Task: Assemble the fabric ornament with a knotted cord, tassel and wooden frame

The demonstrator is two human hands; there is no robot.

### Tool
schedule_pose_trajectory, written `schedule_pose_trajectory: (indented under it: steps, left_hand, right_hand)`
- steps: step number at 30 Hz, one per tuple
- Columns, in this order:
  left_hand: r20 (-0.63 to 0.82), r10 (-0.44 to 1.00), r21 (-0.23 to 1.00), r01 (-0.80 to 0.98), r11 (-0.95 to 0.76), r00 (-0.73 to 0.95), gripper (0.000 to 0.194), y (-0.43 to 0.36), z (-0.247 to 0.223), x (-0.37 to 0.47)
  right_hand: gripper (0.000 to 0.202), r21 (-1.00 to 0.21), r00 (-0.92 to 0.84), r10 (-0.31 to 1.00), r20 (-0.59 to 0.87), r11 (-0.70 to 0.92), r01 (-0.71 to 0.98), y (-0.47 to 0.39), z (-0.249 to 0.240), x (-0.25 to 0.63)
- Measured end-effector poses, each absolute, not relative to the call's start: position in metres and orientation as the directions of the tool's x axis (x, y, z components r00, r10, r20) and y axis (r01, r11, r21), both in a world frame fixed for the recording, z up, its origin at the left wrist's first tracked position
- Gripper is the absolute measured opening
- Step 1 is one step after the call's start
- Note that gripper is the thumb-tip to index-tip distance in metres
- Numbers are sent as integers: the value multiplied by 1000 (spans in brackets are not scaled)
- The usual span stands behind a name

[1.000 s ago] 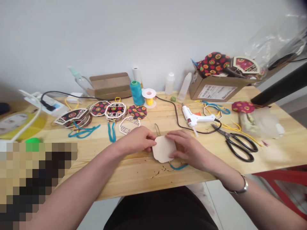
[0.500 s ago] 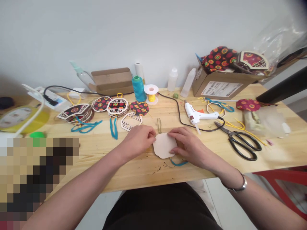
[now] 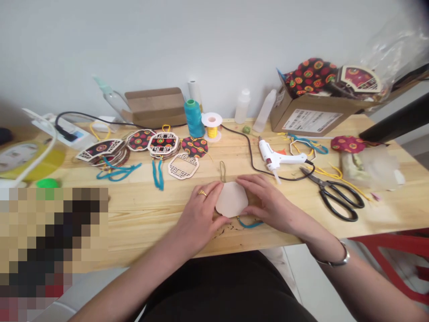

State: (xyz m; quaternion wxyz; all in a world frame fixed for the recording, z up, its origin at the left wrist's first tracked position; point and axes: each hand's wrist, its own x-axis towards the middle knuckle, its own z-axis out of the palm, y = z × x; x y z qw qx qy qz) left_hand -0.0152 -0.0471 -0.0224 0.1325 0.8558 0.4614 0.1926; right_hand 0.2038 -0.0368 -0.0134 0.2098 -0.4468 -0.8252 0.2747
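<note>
A pale, scallop-edged plaque (image 3: 232, 199) lies flat on the wooden table between my hands. My left hand (image 3: 204, 214), with a ring on one finger, grips its left edge between thumb and fingers. On the opposite edge, my right hand (image 3: 264, 199) holds it the same way. An olive cord loop (image 3: 222, 171) sticks out from the plaque's top, and a blue tassel (image 3: 250, 223) comes out below it. The plaque's underside is hidden. Up and to the left rests a bare lattice frame (image 3: 183, 166).
White glue gun (image 3: 276, 157) with black cable and black-handled scissors (image 3: 338, 194) lie to the right. Behind stand a blue thread cone (image 3: 194, 120), a yellow thread spool (image 3: 212, 131), bottles and a filled cardboard box (image 3: 308, 118). Patterned ornaments (image 3: 163, 144) sit left.
My left hand has moved from the plaque's upper left corner to wrap round its left edge, thumb lower down. My right hand has shifted slightly on the right edge.
</note>
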Motion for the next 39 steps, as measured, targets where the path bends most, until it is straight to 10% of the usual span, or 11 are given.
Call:
schedule_pose_trajectory:
  steps: [39]
  left_hand:
    - [261,816,330,747,-577,515,65,-57,-29,-20]
  right_hand:
    - [55,-586,-452,875,174,461,666,-55,-20,193]
